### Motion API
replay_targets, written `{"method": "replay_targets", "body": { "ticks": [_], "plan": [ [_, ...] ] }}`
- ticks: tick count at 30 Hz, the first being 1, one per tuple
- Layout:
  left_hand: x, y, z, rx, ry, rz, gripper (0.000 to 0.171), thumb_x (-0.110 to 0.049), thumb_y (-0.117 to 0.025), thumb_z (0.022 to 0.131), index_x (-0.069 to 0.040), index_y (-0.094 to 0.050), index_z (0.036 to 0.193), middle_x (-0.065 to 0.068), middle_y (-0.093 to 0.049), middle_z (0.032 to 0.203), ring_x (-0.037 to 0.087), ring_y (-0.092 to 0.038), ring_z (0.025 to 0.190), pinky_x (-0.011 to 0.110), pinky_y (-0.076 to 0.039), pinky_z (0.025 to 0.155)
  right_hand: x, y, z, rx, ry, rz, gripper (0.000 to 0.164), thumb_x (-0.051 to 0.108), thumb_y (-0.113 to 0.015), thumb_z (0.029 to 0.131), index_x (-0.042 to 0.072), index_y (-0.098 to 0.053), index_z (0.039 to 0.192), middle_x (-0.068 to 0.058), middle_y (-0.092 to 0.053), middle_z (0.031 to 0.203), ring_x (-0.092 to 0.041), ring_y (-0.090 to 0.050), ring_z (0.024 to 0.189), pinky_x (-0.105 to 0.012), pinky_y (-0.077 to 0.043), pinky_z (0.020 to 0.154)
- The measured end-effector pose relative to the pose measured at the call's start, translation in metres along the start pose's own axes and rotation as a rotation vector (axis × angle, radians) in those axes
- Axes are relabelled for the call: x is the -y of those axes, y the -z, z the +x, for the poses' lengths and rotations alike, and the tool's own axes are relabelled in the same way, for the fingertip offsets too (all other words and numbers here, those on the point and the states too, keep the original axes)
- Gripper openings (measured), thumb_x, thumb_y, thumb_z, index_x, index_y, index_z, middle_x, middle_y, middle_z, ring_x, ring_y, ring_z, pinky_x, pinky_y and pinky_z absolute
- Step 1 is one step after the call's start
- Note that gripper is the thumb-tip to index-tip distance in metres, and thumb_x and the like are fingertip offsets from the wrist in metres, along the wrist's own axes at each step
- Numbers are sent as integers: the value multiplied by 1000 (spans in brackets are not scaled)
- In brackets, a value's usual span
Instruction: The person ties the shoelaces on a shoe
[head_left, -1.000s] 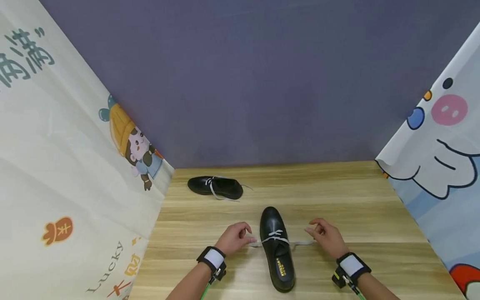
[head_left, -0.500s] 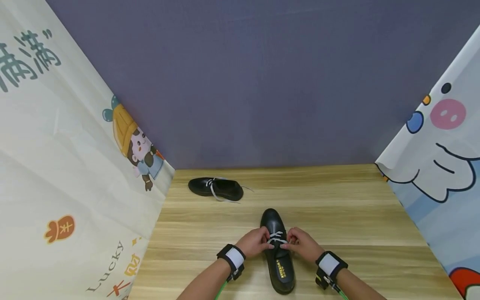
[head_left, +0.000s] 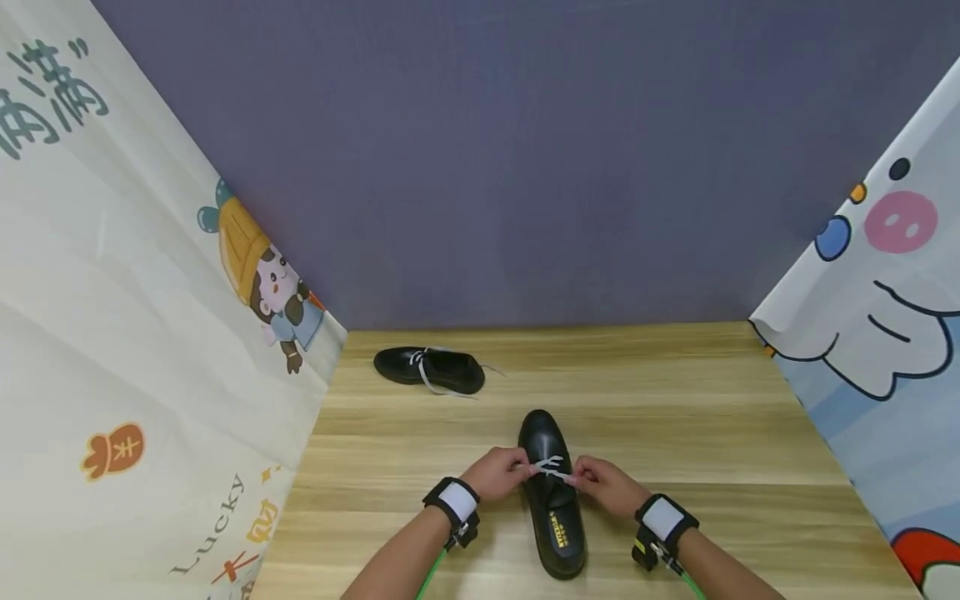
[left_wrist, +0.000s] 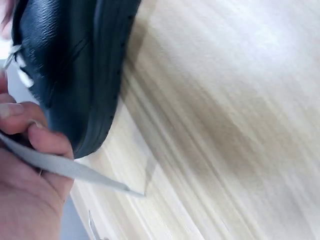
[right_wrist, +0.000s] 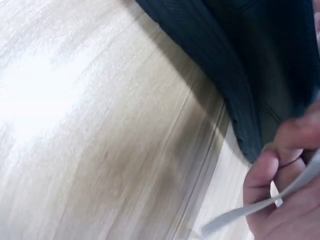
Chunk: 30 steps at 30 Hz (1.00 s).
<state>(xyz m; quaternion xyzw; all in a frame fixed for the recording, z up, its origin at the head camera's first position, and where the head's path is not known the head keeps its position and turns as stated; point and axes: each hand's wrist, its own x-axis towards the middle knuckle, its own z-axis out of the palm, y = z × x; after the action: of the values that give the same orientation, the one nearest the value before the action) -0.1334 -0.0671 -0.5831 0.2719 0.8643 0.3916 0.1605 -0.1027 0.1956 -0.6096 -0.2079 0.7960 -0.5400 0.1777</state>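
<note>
left hand [head_left: 497, 473] and right hand [head_left: 609, 486] each pinch the flat, ribbon-like grey lace [left_wrist: 75, 170]. smooth, round-toed black shoe [head_left: 553, 500] sits sole-down between them on the wood-grain surface [head_left: 675, 392]; second shoe [head_left: 452, 372] beyond, to the left.

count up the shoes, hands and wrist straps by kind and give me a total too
Shoes: 2 (near shoe, far shoe)
Hands: 2 (left hand, right hand)
Wrist straps: 2 (left wrist strap, right wrist strap)
Total: 6
</note>
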Motion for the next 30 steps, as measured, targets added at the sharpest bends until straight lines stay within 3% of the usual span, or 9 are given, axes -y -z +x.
{"method": "replay_targets", "body": {
  "ticks": [4,9,15,18,23,30],
  "plan": [
    [-2,3,1,21,20,-168,32,-28,-57,103,-8,-60,79,-10,-45,66,3,-42,59,19,-35,54,1,6,-2,6,37,37,24,15,-56,103,-2,-58,86,3,-49,72,-6,-48,66,-25,-40,59],
    [-4,1,4,-69,54,-429,33,-24,-52,106,-1,-59,83,-4,-46,69,8,-45,63,22,-38,58,6,11,-1,-76,84,187,25,9,-49,105,-12,-56,92,-18,-55,78,-21,-55,72,-33,-47,65],
    [-7,-4,11,-169,84,-658,30,-18,-51,106,9,-57,93,1,-56,84,14,-53,79,34,-49,75,15,7,5,-145,73,420,28,8,-49,105,-20,-52,103,0,-63,94,-10,-60,88,-28,-52,81],
    [-7,-5,13,-194,75,-756,31,-15,-50,106,14,-55,97,12,-62,99,12,-56,89,35,-50,84,17,3,7,-167,112,508,27,2,-49,103,-24,-52,107,4,-66,102,-7,-60,95,-25,-50,85],
    [-6,-9,13,-201,32,-874,37,-16,-49,106,21,-55,104,24,-65,116,13,-61,100,36,-50,92,17,-2,12,-200,123,612,23,-1,-48,103,-13,-64,115,3,-71,113,-8,-62,106,-27,-48,90],
    [-4,-17,12,-228,69,-946,33,-12,-57,102,18,-62,116,7,-72,106,14,-65,98,32,-50,92,16,-11,17,-253,31,728,23,4,-53,102,9,-74,111,5,-73,107,-10,-66,103,-28,-49,91]
  ]
}}
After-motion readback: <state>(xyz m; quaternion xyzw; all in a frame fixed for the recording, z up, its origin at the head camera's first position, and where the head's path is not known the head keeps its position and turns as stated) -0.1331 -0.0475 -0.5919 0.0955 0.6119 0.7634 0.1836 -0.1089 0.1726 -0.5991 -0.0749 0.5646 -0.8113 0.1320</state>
